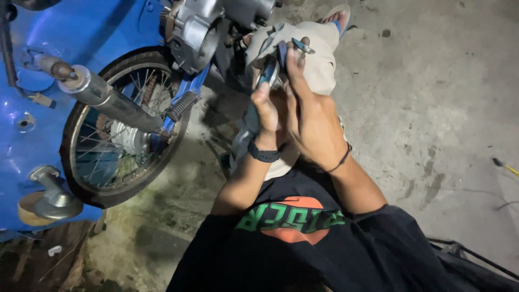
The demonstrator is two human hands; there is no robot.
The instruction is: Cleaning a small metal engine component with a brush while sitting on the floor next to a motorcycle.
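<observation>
Floor [432,119] here is bare grey concrete, pretty stained and blotchy. The motorbike's spoked rear wheel [121,130] stands on it at left, a sandalled foot [338,13] rests up top, and a yellow-tipped wire [505,167] lies at the right edge.

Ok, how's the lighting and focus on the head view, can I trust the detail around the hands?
Head view: harsh light on the concrete floor, deep shadow lower left; left hand and right hand lit but soft; the blue-handled pliers slightly blurred; glare on the chrome exhaust.
</observation>
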